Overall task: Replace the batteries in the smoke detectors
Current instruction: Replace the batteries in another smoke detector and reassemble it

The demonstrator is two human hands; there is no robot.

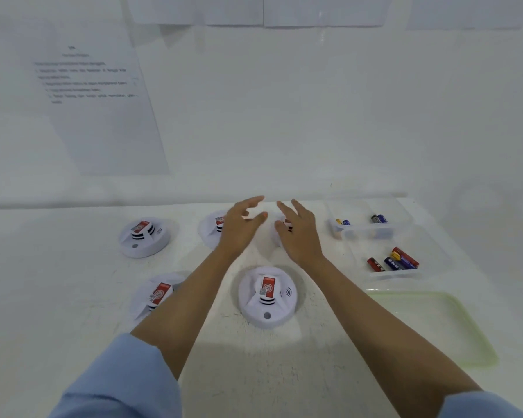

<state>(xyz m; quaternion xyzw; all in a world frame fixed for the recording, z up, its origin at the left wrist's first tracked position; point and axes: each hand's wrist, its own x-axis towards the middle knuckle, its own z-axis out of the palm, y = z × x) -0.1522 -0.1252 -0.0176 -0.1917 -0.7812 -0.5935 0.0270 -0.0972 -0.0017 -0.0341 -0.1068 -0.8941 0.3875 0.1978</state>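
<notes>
Several white round smoke detectors with red labels lie on the white table: one at the back left [144, 236], one at the front left [156, 295] partly under my left forearm, one in front of me [267, 297]. My left hand [242, 226] hovers open over a back middle detector [210, 227]. My right hand [296, 233] is open over another back detector [280, 233], which it mostly hides. Neither hand holds anything. Batteries [393, 259] lie in a clear tray at the right.
Two clear plastic trays sit at the right: the far one [366, 229] holds a few batteries [378, 218], the near one [429, 267] several red and blue ones. A pale green tray [453, 327] lies at the front right. A printed sheet [103, 110] hangs on the wall.
</notes>
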